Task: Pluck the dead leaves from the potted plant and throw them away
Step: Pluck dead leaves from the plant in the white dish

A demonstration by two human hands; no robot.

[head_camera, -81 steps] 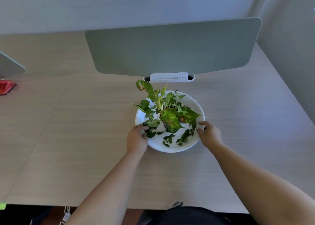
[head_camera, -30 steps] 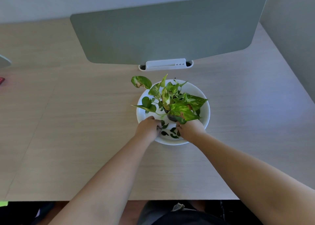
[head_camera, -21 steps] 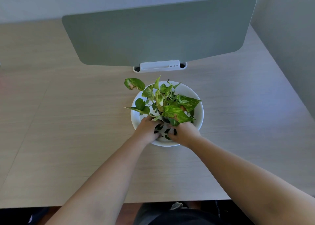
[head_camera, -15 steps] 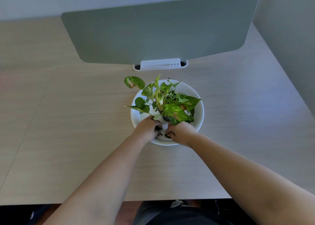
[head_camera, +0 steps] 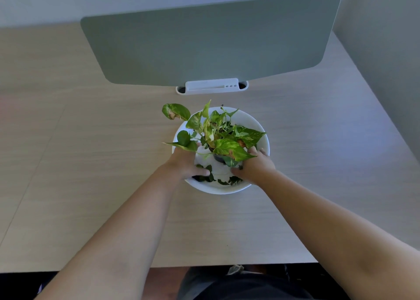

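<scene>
Both hands are sitting inside the round white bowl (head_camera: 259, 129) on the pale wooden table (head_camera: 91, 163): left hand (head_camera: 185, 163) and right hand (head_camera: 255, 166) loosely spread either side of the leafy green potted plant (head_camera: 218, 136), over loose dark leaves (head_camera: 208, 173); can't tell what they're gripping.

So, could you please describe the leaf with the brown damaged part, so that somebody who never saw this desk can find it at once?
Start at the grey-green divider panel standing across the wooden desk; just in front of it sits a white bowl holding a potted plant. The browned leaf hangs outside the bowl's far-left rim. Unlike its neighbours, it is rounded, stands alone over bare desk, and has a brown patch on its left edge.
</scene>
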